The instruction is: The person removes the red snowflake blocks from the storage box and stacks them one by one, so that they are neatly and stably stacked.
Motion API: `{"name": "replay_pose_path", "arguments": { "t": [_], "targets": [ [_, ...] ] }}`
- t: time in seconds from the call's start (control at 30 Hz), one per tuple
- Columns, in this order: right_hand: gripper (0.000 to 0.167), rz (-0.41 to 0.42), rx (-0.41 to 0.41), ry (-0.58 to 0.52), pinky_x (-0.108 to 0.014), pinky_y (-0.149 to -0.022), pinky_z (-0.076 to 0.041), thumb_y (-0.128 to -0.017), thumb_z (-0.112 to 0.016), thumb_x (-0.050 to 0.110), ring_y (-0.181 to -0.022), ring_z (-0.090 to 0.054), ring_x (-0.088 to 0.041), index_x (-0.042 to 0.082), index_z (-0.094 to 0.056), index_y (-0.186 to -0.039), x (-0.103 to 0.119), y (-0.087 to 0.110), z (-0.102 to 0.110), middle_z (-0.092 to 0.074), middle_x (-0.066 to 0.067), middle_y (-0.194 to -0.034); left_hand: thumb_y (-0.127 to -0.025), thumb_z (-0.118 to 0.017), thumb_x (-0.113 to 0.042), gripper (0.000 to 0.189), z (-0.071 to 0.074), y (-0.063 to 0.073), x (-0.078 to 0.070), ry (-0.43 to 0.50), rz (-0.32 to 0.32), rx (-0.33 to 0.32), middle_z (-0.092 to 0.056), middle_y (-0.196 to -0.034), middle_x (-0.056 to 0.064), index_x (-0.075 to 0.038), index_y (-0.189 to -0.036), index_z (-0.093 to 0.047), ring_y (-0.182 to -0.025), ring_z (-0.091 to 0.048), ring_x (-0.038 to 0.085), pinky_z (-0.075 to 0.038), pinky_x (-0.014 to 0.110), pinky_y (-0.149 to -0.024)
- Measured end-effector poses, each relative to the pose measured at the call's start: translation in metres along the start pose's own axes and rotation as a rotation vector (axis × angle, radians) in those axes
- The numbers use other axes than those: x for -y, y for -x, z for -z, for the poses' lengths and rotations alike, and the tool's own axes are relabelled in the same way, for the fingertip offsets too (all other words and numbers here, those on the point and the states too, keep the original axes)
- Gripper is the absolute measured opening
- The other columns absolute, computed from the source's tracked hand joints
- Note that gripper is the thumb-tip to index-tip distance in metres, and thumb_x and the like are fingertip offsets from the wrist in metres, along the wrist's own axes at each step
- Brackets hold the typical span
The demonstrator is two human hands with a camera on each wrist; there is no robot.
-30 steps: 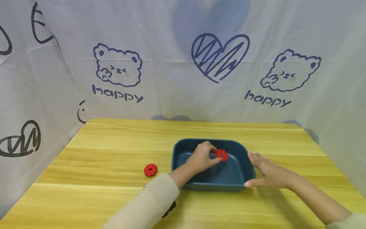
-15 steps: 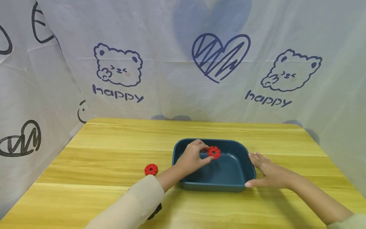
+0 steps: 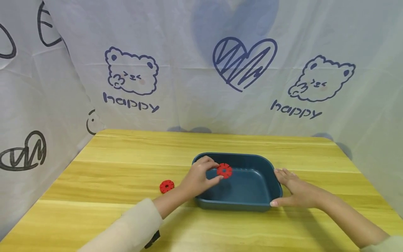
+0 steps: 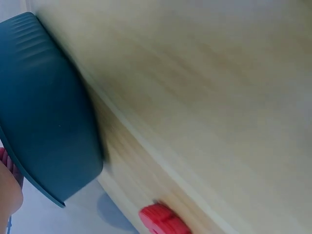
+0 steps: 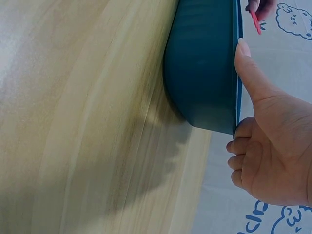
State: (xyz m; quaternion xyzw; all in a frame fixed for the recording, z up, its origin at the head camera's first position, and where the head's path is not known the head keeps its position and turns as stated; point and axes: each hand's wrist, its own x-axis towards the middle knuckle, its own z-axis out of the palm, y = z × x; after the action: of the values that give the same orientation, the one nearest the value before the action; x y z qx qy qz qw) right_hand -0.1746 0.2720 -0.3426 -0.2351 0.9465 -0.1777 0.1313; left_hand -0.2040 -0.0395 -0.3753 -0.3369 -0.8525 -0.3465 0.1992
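My left hand point(image 3: 196, 180) pinches a red notched interlocking disc point(image 3: 224, 170) between thumb and fingertips, over the left half of a dark blue plastic bin point(image 3: 233, 206). In the right wrist view, that disc point(image 5: 256, 23) shows edge-on above the rim. My right hand point(image 3: 296, 190) rests against the bin's right end, its fingers straight along the rim and the thumb at the near corner. Another red notched disc point(image 3: 167, 186) lies on the table left of the bin. The left wrist view shows this tabletop disc point(image 4: 163, 219) cut off at the bottom edge.
The wooden table point(image 3: 110, 175) has light yellow grain. A white cloth point(image 3: 182, 87) with printed bears and hearts hangs behind it and along both sides. Something small and black point(image 3: 153, 239) shows under the left sleeve.
My left hand has moved left across the bin, carrying the red disc with it. The right hand, the bin and the disc on the table have stayed where they were.
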Motion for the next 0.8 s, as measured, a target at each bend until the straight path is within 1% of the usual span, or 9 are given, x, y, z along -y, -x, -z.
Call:
{"name": "replay_pose_path", "arguments": {
  "t": [0.2,0.4,0.47,0.8],
  "targets": [
    [0.107,-0.012,0.002,0.004,-0.071,-0.101,-0.015,-0.075,-0.068,0.054,-0.131,-0.010,-0.059,-0.014,-0.018,-0.141,0.001,0.000,0.000,-0.015,-0.037,-0.146,-0.073,-0.078,-0.013,0.029,0.011,0.013,0.005,0.024,-0.033,-0.055,-0.060,-0.092,0.010,0.002,-0.096,-0.068,-0.084,-0.059,0.022,-0.054,0.026,-0.073],
    [0.106,-0.009,0.006,0.005,-0.071,-0.101,-0.015,-0.075,-0.068,0.053,-0.131,-0.010,-0.059,-0.014,-0.018,-0.141,0.001,0.000,0.000,-0.016,-0.037,-0.146,-0.071,-0.079,-0.012,0.030,0.019,0.027,0.009,0.006,-0.057,-0.099,-0.061,-0.092,0.007,0.001,-0.096,-0.068,-0.083,-0.057,0.017,-0.054,0.027,-0.071],
    [0.106,-0.008,0.007,0.005,-0.071,-0.101,-0.015,-0.076,-0.068,0.053,-0.131,-0.010,-0.058,-0.014,-0.019,-0.141,0.001,0.000,0.000,-0.016,-0.036,-0.146,-0.070,-0.080,-0.012,0.030,0.022,0.031,0.011,0.003,-0.062,-0.112,-0.061,-0.092,0.008,0.001,-0.095,-0.068,-0.083,-0.057,0.017,-0.055,0.028,-0.070],
    [0.105,-0.007,0.011,-0.004,-0.072,-0.101,-0.014,-0.076,-0.068,0.051,-0.131,-0.009,-0.059,-0.014,-0.018,-0.141,0.001,0.000,0.001,-0.015,-0.037,-0.146,-0.066,-0.082,-0.009,0.030,0.035,0.044,0.022,-0.015,-0.112,-0.197,-0.061,-0.088,0.008,0.002,-0.091,-0.068,-0.078,-0.060,0.017,-0.055,0.027,-0.068]
  ]
}}
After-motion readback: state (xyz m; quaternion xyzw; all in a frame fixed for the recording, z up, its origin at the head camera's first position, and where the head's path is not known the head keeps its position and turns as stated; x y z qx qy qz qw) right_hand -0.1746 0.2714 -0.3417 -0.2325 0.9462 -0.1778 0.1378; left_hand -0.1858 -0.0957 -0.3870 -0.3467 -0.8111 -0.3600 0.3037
